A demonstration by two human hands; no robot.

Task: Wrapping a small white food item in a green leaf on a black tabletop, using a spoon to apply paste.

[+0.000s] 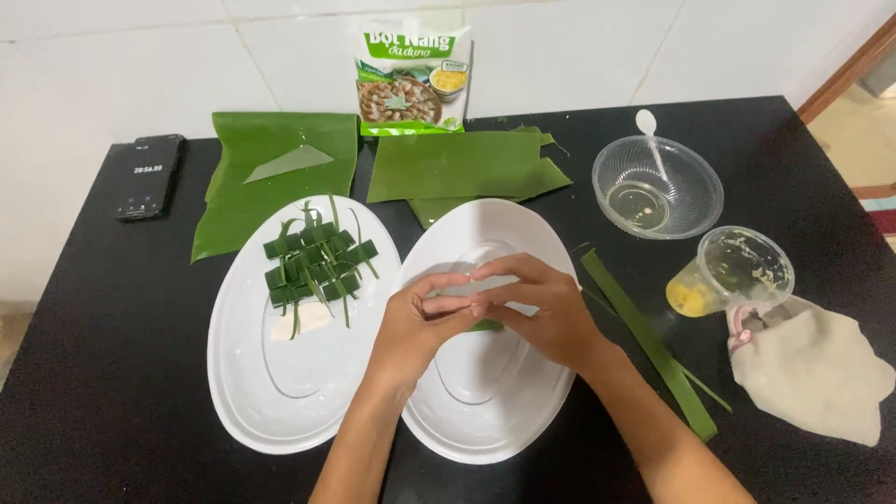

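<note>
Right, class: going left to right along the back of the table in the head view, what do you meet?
Black phone → large banana leaf → green flour packet → clear glass bowl

Camera: on the person's head.
Looks: down and forward at the black table (112, 392), toward the white wall (121, 56) at the frame's top.
Near: close, arm's reach.

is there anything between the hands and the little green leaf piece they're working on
Nothing visible. The left hand and right hand are already closed together around the green leaf piece above the right white oval plate; only its edge shows under the fingers.
</note>
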